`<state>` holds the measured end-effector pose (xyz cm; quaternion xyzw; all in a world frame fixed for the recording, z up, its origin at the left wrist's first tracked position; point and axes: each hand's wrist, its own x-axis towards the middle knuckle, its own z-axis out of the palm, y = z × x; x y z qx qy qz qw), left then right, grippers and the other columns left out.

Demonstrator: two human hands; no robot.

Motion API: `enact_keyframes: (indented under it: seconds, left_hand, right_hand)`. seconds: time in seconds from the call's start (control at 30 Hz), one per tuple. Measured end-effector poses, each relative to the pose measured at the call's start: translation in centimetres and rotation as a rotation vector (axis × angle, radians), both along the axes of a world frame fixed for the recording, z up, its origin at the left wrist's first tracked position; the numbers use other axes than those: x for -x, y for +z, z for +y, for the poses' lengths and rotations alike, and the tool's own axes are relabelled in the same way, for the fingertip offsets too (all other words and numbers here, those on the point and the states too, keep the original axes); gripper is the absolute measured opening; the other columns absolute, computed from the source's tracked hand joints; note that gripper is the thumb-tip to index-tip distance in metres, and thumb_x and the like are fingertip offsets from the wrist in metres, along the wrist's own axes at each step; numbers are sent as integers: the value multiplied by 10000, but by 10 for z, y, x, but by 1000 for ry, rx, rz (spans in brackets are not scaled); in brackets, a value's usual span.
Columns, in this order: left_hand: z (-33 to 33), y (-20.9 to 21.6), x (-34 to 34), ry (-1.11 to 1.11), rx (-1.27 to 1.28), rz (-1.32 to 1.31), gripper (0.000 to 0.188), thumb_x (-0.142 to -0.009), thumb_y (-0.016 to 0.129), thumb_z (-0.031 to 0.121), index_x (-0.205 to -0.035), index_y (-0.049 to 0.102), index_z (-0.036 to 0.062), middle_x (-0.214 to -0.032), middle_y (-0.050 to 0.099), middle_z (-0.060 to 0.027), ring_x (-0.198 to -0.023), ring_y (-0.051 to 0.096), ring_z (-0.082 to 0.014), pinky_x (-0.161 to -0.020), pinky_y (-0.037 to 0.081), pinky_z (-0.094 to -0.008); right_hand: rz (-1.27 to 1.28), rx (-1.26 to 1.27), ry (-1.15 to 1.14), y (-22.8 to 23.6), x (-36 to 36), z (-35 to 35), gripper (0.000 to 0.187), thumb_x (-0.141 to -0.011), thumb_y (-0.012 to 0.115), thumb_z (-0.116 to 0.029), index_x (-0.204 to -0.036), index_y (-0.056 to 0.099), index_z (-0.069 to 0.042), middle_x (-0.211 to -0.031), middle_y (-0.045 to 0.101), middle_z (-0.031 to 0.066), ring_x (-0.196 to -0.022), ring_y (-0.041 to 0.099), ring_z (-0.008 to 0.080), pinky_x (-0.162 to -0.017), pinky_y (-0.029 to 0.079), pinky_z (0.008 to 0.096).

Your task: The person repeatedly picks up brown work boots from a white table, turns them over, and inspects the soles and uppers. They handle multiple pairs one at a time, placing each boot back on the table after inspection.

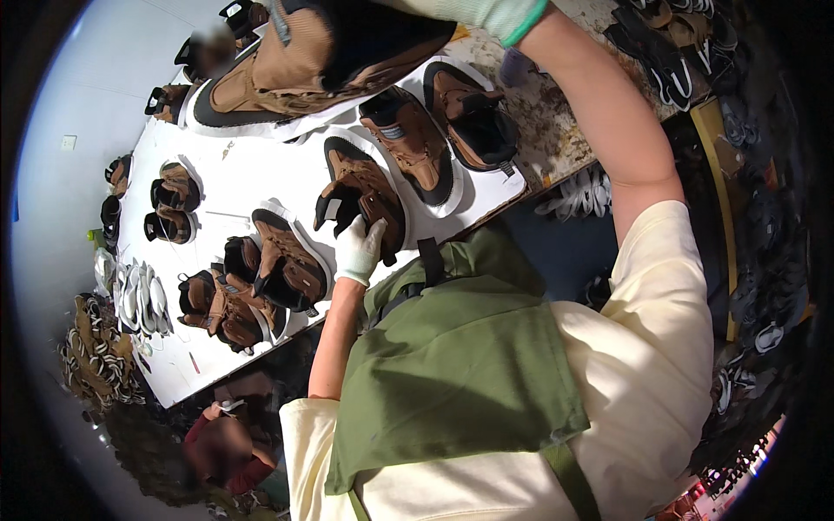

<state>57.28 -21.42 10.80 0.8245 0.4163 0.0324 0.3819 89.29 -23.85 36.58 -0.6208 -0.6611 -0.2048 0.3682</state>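
My left hand (360, 249), in a white glove, has its fingers closed on the collar of a brown and black shoe (372, 195) that rests on the white tabletop. At the top of the view, my right hand (482, 10), gloved with a green cuff, holds a second brown shoe (291, 74) up close. The frame's edge cuts off part of that hand and shoe. To the right of the shoe at my left hand lie another pair, one brown shoe (413, 143) and one with its dark opening upward (473, 122).
Several brown shoes (291, 260) stand along the near edge of the white table (234, 182). White inserts (143, 300) lie at its left end. A stained board (556, 122) adjoins on the right. Shoe racks (756, 200) line the right side. Another person (228, 447) sits at lower left.
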Motion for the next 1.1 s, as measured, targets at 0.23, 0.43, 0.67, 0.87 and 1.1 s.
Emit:
enact_keyframes:
  seconds: [0.23, 0.43, 0.67, 0.87, 1.1]
  left_hand:
    - [-6, 3, -6, -10, 7, 1, 333, -914, 613, 265, -1060, 638, -33, -863, 697, -150, -775, 654, -197, -723, 504, -315]
    - [-10, 4, -1, 91, 95, -132, 295, -889, 626, 266, -994, 665, -6, -830, 700, -151, -766, 676, -243, -721, 500, -329]
    - [-11, 0, -10, 94, 104, -117, 305, -902, 614, 273, -1016, 659, -6, -838, 694, -146, -761, 661, -216, -716, 496, -318]
    - [-15, 2, -12, 135, 137, -211, 312, -912, 603, 278, -1022, 659, -8, -850, 701, -142, -778, 668, -215, -725, 497, -314]
    - [-10, 7, -2, 134, 96, -205, 313, -918, 622, 249, -1056, 647, -31, -894, 708, -127, -796, 651, -187, -757, 495, -309]
  right_hand:
    - [136, 109, -65, -8, 2, -8, 180, -756, 609, -110, -903, 689, -42, -900, 673, 170, -853, 658, 310, -762, 545, 401]
    - [247, -151, -76, -39, -20, -10, 111, -741, 632, -107, -816, 681, -43, -835, 668, 169, -756, 651, 326, -707, 530, 402]
    - [437, -48, -108, -45, -42, -31, 135, -736, 679, -138, -844, 664, -60, -769, 676, 162, -722, 667, 324, -660, 517, 409]
    - [373, -97, -169, -47, -46, -38, 249, -725, 718, -230, -746, 601, -11, -743, 635, 186, -726, 637, 364, -660, 490, 433]
    - [463, -105, -109, -53, -48, -41, 255, -699, 761, -216, -774, 615, -21, -728, 621, 169, -712, 627, 350, -651, 487, 410]
